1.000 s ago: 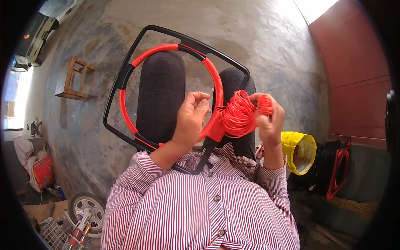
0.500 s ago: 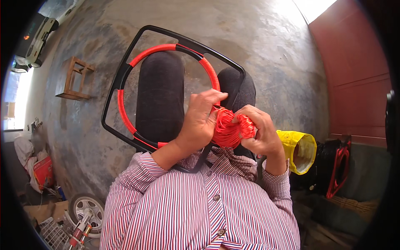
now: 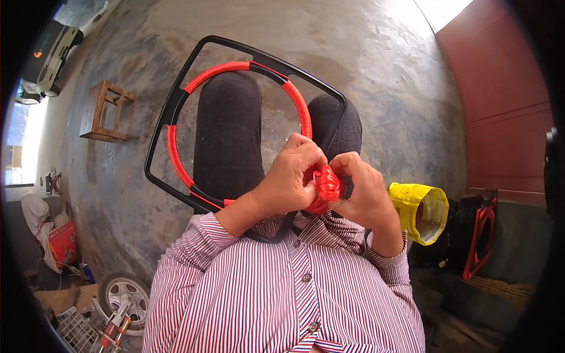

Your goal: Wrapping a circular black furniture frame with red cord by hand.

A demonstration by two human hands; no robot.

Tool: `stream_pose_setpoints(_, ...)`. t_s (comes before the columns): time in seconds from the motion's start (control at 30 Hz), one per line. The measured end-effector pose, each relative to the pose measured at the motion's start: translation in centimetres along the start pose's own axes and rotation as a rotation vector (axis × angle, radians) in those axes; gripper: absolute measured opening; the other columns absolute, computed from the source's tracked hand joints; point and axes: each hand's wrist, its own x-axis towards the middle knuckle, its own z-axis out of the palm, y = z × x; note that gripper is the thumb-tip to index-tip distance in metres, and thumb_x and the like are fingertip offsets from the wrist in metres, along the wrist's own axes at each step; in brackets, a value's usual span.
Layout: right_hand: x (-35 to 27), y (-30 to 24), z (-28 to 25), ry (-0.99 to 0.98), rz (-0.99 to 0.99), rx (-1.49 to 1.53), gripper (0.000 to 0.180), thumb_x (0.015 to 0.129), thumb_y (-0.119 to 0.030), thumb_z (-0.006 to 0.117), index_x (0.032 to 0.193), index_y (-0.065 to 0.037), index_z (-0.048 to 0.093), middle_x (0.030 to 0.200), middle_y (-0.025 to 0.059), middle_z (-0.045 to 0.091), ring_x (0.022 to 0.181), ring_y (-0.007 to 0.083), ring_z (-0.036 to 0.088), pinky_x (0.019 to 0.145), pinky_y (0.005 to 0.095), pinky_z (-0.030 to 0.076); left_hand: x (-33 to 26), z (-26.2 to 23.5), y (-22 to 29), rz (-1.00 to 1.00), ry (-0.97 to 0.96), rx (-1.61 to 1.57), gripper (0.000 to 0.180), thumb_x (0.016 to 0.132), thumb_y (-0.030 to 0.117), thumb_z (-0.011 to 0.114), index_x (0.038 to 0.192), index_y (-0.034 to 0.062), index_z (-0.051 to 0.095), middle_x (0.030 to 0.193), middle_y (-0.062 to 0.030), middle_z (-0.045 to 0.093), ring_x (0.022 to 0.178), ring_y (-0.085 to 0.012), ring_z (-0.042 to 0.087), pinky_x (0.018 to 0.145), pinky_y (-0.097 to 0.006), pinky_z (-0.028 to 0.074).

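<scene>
A hank of shiny red cord [image 3: 328,183] is bunched in front of my lap, its wound end facing up. My left hand [image 3: 292,176] is closed around its left side, with the fingertips partly hidden. Against its other side my right hand [image 3: 366,191] is curled, fingers bent and touching the cord. Across my knees rests a black frame [image 3: 194,47] with rounded corners. Inside that frame sits a ring [image 3: 303,112], black with stretches tightly wrapped in red cord. The ring's lower right part is hidden behind my hands.
To my right stand a yellow open-topped bag [image 3: 406,206] and a black bundle with a red frame [image 3: 481,238]. A wooden stool [image 3: 106,112] is at the far left. Nearer on the left are a small wheel [image 3: 125,300] and a wire basket [image 3: 76,332]. A red door [image 3: 500,88] is at right.
My right hand has moved left, close to my left hand, bringing the cord's wound end with it. The loose strands seen between the hands are now mostly hidden. Frame and ring stay in place.
</scene>
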Motion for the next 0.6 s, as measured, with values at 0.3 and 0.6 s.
stream_pose_setpoints(0.3,0.8,0.8,-0.2,-0.073,-0.076,-0.382,0.030,0.068,-0.015,0.077,0.093,-0.006,0.063,0.084,0.0065,0.064,0.075,0.0260,0.063,0.071,0.0389,0.051,0.1,-1.0,-2.0,-0.031,-0.110,-0.438,0.015,0.065,0.007,0.053,0.078,0.0076,0.044,0.086,-0.0041,0.049,0.089,-0.0188,0.042,0.090,-0.032,0.035)
stream_pose_setpoints(0.6,-1.5,6.5,-1.9,0.772,0.169,1.321,0.016,0.086,-0.009,0.060,0.100,-0.002,0.063,0.111,0.0120,0.064,0.102,0.0223,0.062,0.095,0.0420,0.049,-0.7,-0.6,-1.2,-0.243,0.214,-0.745,0.015,0.077,0.008,0.056,0.091,0.0034,0.053,0.111,-0.0092,0.049,0.102,-0.0157,0.050,0.098,-0.030,0.037)
